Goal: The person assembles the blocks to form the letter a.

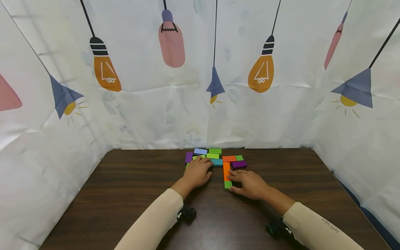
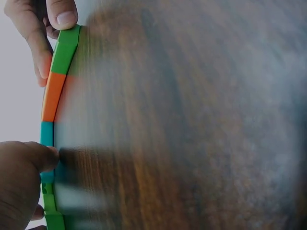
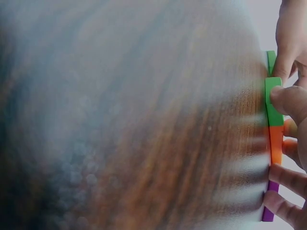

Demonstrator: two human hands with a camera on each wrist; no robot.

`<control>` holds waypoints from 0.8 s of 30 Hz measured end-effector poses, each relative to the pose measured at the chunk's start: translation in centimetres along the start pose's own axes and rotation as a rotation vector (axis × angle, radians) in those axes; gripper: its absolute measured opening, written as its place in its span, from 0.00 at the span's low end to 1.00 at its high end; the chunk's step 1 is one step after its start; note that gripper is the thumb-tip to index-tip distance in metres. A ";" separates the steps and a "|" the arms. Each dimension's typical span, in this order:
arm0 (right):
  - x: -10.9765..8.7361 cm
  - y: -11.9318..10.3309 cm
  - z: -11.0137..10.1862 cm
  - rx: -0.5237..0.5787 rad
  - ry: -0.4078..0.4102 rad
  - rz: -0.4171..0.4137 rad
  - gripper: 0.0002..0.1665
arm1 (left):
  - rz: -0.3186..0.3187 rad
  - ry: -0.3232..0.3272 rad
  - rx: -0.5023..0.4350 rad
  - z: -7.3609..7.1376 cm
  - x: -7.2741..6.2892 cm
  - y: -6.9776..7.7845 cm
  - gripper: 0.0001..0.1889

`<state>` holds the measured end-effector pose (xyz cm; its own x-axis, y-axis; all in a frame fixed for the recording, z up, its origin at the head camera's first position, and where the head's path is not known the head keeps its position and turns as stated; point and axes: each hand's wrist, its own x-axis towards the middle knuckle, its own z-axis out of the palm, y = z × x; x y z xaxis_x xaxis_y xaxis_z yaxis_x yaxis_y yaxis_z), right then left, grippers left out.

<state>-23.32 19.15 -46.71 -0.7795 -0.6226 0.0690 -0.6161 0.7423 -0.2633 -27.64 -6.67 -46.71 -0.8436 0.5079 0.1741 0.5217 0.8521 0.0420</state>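
Note:
Several coloured blocks lie flat in a joined pattern near the table's far edge. My left hand [image 1: 197, 171] rests over the left group, fingers on the blocks there and thumb at the near side of the teal block [image 1: 217, 162]. An orange block [image 1: 226, 169] points toward me, with a green block [image 1: 228, 185] at its near end. Beside them, my right hand [image 1: 250, 184] has its fingertips along the orange block's right side and its thumb against the green block [image 3: 274, 112]. A purple block [image 1: 239, 165] lies just beyond the right fingers. The left palm hides part of the left group.
Behind my left hand are a light-blue block [image 1: 200, 151], a green block [image 1: 215, 151] and a purple block [image 1: 189, 157]. Another orange block [image 1: 229, 158] lies at the right back. The dark wooden table [image 1: 131, 208] ends at a white printed curtain [image 1: 150, 114].

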 end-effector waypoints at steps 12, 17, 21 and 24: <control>0.1 0.1 0.1 -0.005 0.001 -0.006 0.33 | -0.054 0.042 -0.067 -0.2 -0.4 -1.0 0.23; 0.0 -0.1 -0.1 0.001 -0.002 -0.004 0.33 | -0.133 0.074 -0.029 -0.5 -0.9 -2.1 0.19; 0.0 -0.2 -0.2 -0.003 -0.004 -0.001 0.33 | -0.166 0.039 -0.014 -0.8 -1.3 -2.8 0.20; 0.0 -0.2 -0.2 -0.004 -0.003 -0.001 0.33 | -0.174 0.012 -0.022 -0.8 -1.5 -3.0 0.24</control>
<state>-23.16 19.06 -46.45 -0.7785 -0.6242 0.0662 -0.6174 0.7425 -0.2599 -27.83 -10.07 -46.27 -0.9200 0.3514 0.1738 0.3708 0.9239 0.0943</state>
